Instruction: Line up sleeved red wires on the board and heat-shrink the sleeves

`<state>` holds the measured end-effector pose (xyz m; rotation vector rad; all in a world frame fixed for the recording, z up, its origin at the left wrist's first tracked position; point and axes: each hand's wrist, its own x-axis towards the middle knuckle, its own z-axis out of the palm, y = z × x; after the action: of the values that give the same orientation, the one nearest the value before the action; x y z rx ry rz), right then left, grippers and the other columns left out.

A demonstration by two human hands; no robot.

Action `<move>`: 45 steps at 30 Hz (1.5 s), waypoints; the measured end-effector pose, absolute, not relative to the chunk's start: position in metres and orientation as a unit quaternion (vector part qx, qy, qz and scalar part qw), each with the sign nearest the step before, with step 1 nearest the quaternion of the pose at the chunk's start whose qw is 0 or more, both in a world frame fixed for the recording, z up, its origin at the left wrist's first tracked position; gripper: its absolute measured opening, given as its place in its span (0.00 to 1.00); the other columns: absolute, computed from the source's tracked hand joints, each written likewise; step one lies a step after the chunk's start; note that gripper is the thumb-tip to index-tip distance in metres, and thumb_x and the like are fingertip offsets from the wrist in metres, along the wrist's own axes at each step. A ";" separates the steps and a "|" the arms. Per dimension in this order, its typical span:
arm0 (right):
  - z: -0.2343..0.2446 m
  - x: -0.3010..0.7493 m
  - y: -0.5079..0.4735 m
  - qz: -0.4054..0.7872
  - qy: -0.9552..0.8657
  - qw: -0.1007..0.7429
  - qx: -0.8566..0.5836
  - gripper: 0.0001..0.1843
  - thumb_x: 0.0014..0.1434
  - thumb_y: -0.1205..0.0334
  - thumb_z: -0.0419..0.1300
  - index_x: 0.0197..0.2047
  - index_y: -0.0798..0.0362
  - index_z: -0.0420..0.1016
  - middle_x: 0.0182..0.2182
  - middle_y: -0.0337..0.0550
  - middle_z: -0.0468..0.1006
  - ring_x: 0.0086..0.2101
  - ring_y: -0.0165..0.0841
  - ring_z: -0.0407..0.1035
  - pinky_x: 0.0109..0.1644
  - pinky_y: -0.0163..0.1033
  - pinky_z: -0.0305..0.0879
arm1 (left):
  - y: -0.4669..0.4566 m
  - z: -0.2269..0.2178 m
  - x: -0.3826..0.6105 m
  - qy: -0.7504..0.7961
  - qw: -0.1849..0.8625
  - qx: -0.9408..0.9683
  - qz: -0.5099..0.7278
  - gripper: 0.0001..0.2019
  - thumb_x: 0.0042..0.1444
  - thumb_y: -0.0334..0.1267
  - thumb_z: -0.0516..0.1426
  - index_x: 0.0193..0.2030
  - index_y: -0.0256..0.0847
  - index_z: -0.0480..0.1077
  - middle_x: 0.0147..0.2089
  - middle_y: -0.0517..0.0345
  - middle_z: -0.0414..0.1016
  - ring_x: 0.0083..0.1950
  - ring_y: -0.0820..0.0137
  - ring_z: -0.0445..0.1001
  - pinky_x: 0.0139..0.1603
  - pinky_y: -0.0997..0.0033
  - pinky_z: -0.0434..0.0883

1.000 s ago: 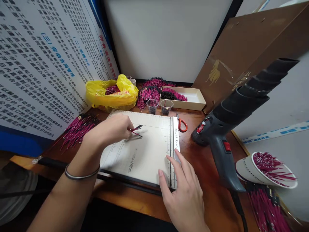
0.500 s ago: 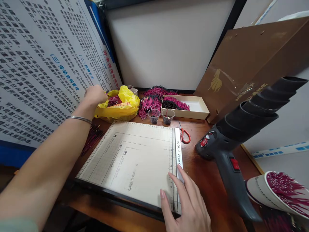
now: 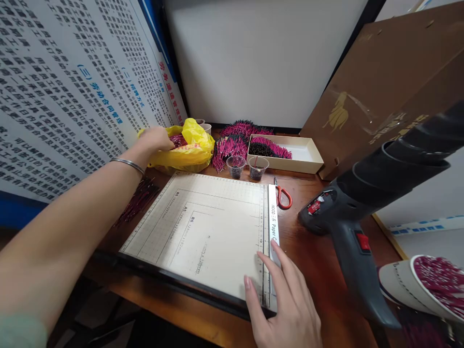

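My left hand (image 3: 156, 138) reaches over the left side of a yellow plastic bag (image 3: 190, 157), which holds maroon wire pieces (image 3: 178, 140). Its fingers point down into the bag's mouth and are hidden, so what they grip does not show. My right hand (image 3: 286, 297) lies with fingers spread at the near right corner of a paper cutter (image 3: 217, 227), by its white ruler strip. The cutter's white, grid-marked board is bare. Left of the board, a loose bundle of dark red wires (image 3: 139, 198) rests on the table.
Behind the cutter are two clear cups (image 3: 258, 169), piles of maroon-and-black wires (image 3: 232, 150) and a cream box (image 3: 304, 163). Red-handled scissors (image 3: 284, 198) lie right of it. A heat gun (image 3: 351, 241) and a paper cup of wires (image 3: 402, 285) stand farther right, before a brown box (image 3: 384, 96).
My left hand has shifted slightly right, farther over the bag. The view has turned a little, while my right hand stays at the cutter's corner.
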<state>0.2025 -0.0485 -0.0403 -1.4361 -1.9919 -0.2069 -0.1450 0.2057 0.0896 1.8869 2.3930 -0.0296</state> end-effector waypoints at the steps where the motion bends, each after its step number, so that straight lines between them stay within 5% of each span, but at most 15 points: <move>1: -0.040 0.203 -0.049 -0.080 -0.763 0.332 -0.549 0.18 0.66 0.51 0.57 0.54 0.51 0.73 0.58 0.45 0.76 0.50 0.39 0.75 0.45 0.44 0.77 | 0.204 0.092 -0.147 0.797 0.034 0.603 -0.012 0.18 0.62 0.48 0.62 0.49 0.35 0.75 0.49 0.49 0.78 0.54 0.57 0.76 0.54 0.57 0.72; 6: -0.041 0.203 -0.048 -0.089 -0.765 0.328 -0.547 0.18 0.66 0.50 0.57 0.54 0.51 0.73 0.57 0.46 0.77 0.50 0.39 0.76 0.45 0.43 0.78 | 0.200 0.095 -0.142 0.799 0.009 0.601 0.005 0.15 0.52 0.42 0.61 0.44 0.39 0.80 0.39 0.57 0.82 0.49 0.61 0.77 0.41 0.70 0.66; 12: -0.045 0.203 -0.048 -0.101 -0.760 0.337 -0.547 0.18 0.66 0.51 0.57 0.53 0.52 0.74 0.57 0.47 0.77 0.51 0.38 0.76 0.46 0.42 0.77 | 0.198 0.078 -0.131 0.749 -0.032 0.659 0.050 0.26 0.58 0.49 0.49 0.51 0.40 0.80 0.38 0.69 0.80 0.46 0.76 0.76 0.41 0.77 0.61; 20: -0.048 0.204 -0.048 -0.103 -0.757 0.331 -0.554 0.18 0.67 0.50 0.56 0.53 0.50 0.75 0.58 0.44 0.77 0.50 0.37 0.75 0.46 0.40 0.75 | 0.225 0.082 -0.148 0.793 -0.047 0.604 0.068 0.16 0.54 0.44 0.61 0.45 0.43 0.85 0.46 0.53 0.85 0.45 0.58 0.79 0.41 0.68 0.70; 40: -0.045 0.204 -0.048 -0.089 -0.767 0.331 -0.542 0.17 0.67 0.50 0.56 0.54 0.51 0.73 0.59 0.44 0.75 0.52 0.36 0.72 0.50 0.40 0.71 | 0.200 0.092 -0.165 0.766 -0.002 0.643 0.001 0.18 0.49 0.42 0.60 0.46 0.48 0.84 0.40 0.61 0.84 0.42 0.63 0.78 0.44 0.71 0.70; 45: -0.042 0.201 -0.049 -0.078 -0.765 0.327 -0.549 0.18 0.67 0.50 0.56 0.54 0.51 0.73 0.59 0.45 0.74 0.53 0.38 0.72 0.51 0.41 0.71 | 0.147 0.106 -0.162 0.773 -0.065 0.629 0.059 0.27 0.65 0.49 0.48 0.61 0.35 0.74 0.53 0.50 0.79 0.49 0.64 0.74 0.52 0.67 0.69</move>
<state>0.2012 -0.0491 -0.0418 -1.4390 -2.0048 -0.2045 -0.1616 0.1465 0.1056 2.0615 2.5339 0.1933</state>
